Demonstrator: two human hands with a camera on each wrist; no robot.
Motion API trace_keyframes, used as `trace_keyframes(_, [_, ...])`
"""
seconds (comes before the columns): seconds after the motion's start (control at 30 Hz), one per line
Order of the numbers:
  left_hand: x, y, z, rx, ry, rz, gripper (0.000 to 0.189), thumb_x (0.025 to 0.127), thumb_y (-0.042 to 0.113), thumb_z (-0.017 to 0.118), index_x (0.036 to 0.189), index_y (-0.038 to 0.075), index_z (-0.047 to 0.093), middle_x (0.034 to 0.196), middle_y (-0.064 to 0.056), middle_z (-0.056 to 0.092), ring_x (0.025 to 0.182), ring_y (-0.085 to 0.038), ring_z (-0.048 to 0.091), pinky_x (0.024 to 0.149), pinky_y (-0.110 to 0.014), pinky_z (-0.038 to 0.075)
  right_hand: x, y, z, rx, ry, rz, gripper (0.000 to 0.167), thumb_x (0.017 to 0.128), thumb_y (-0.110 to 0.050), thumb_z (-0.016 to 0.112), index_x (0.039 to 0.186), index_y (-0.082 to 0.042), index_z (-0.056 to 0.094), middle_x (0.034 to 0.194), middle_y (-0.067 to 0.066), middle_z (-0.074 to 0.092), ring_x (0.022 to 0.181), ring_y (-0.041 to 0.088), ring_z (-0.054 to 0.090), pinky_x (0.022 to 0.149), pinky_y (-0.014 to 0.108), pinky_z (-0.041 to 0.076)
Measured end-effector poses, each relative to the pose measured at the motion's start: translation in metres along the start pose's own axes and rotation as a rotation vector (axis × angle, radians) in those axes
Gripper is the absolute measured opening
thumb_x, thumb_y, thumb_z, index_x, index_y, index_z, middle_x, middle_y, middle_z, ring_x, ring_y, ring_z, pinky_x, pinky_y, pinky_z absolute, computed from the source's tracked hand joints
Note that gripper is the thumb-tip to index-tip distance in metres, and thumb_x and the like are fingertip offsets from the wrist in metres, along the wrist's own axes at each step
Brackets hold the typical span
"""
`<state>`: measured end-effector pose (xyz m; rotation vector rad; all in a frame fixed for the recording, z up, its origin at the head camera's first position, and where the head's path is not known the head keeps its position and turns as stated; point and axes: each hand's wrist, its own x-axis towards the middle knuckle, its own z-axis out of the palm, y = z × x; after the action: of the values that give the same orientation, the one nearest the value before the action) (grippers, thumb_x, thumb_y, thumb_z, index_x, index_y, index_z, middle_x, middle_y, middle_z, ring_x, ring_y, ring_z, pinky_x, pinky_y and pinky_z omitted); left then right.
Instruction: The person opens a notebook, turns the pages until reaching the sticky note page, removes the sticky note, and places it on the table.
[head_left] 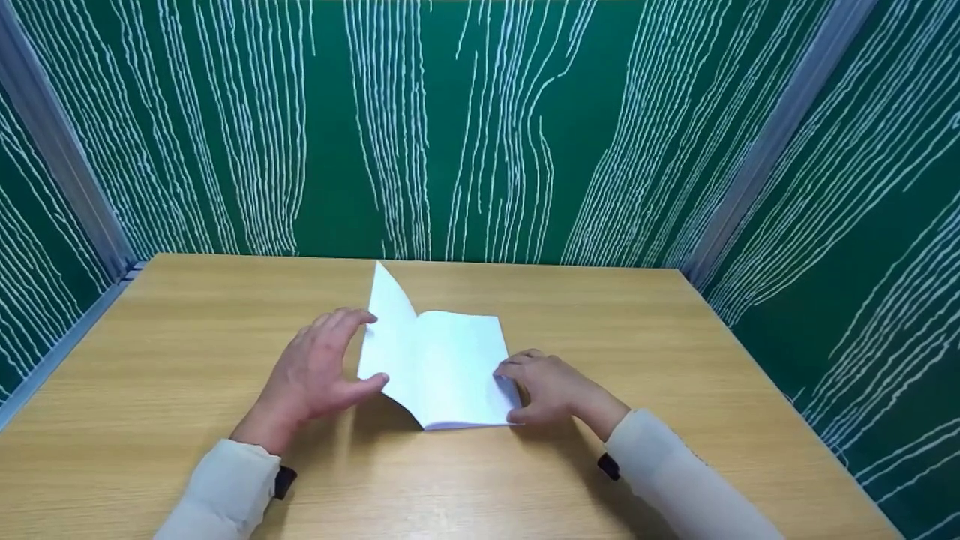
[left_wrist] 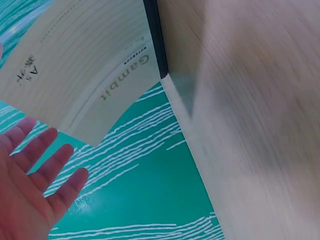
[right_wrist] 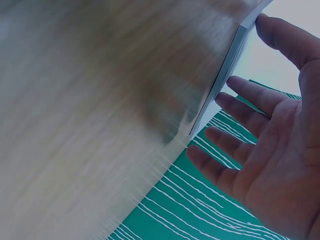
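Notebook [head_left: 461, 367], qty 1, spread; L fingers [left_wrist: 56, 164] & R fingers [right_wrist: 242, 112] loose at edges.

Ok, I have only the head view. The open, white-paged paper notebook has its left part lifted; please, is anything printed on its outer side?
Observer: Yes, the left wrist view shows the printed word "Gambit" on the pale outer side of the open, white-paged paper notebook.
Operator: And is its spine equally pale?
Observer: No, a narrow black strip runs along it.
Operator: Is there also handwriting?
Observer: Dark, handwritten-looking marks show near one edge; I cannot read them surely.
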<state>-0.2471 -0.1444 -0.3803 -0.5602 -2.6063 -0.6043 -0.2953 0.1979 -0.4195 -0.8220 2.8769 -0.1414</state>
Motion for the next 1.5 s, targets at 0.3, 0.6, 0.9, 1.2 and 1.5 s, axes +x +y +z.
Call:
trace_keyframes(0.3, [-0.004, -0.014, -0.004, -0.026, -0.072, -0.121, 0.069, 0.073, 0.052, 0.074, 0.129, 0.018, 0.052, 0.131, -0.005, 0.055, 0.121, -0.027, 0.051, 0.101, -0.053, 0.044, 0.010, 0.001, -0.003, -0.038, 0.028, -0.040, 0.060, 0.076, -0.047, 0.073, 0.129, -0.024, 0.060, 0.133, -0.002, 0.059, 0.122, 0.024, 0.049, 0.104, 0.046, 0.044])
trace_keyframes(0.6, [-0.010, -0.023, -0.003, -0.081, -0.092, -0.191, 0.067, 0.075, 0.048, 0.075, 0.130, 0.018, 0.052, 0.137, -0.006, 0.050, 0.125, -0.029, 0.048, 0.103, -0.055, 0.042, 0.038, -0.004, -0.014, 0.050, 0.013, 0.033, 0.034, 0.086, -0.040, 0.068, 0.117, -0.026, 0.067, 0.114, -0.002, 0.064, 0.098, 0.018, 0.052, 0.090, 0.038, 0.048])
trace_keyframes(0.9, [-0.011, -0.021, 0.000, -0.107, -0.101, -0.207, 0.066, 0.076, 0.048, 0.075, 0.130, 0.020, 0.052, 0.135, -0.004, 0.050, 0.125, -0.027, 0.049, 0.103, -0.054, 0.043, 0.085, 0.012, -0.020, 0.110, 0.093, 0.202, 0.036, 0.090, -0.038, 0.063, 0.122, -0.022, 0.064, 0.123, 0.004, 0.060, 0.107, 0.024, 0.052, 0.098, 0.044, 0.047])
trace_keyframes(1.2, [-0.011, -0.020, 0.003, -0.097, -0.110, -0.220, 0.064, 0.075, 0.047, 0.075, 0.129, 0.020, 0.053, 0.135, -0.004, 0.051, 0.124, -0.027, 0.050, 0.102, -0.053, 0.044, 0.105, 0.028, -0.012, 0.091, 0.053, 0.301, 0.054, 0.086, -0.047, 0.066, 0.135, -0.027, 0.055, 0.139, 0.007, 0.050, 0.123, 0.031, 0.041, 0.106, 0.056, 0.037])
trace_keyframes(1.5, [-0.013, -0.026, 0.000, -0.091, -0.118, -0.240, 0.060, 0.078, 0.044, 0.073, 0.128, 0.017, 0.054, 0.134, -0.005, 0.052, 0.123, -0.027, 0.049, 0.103, -0.052, 0.043, 0.111, 0.029, -0.011, 0.067, 0.049, 0.291, 0.054, 0.084, -0.047, 0.069, 0.133, -0.028, 0.058, 0.137, 0.007, 0.052, 0.121, 0.030, 0.039, 0.105, 0.055, 0.036])
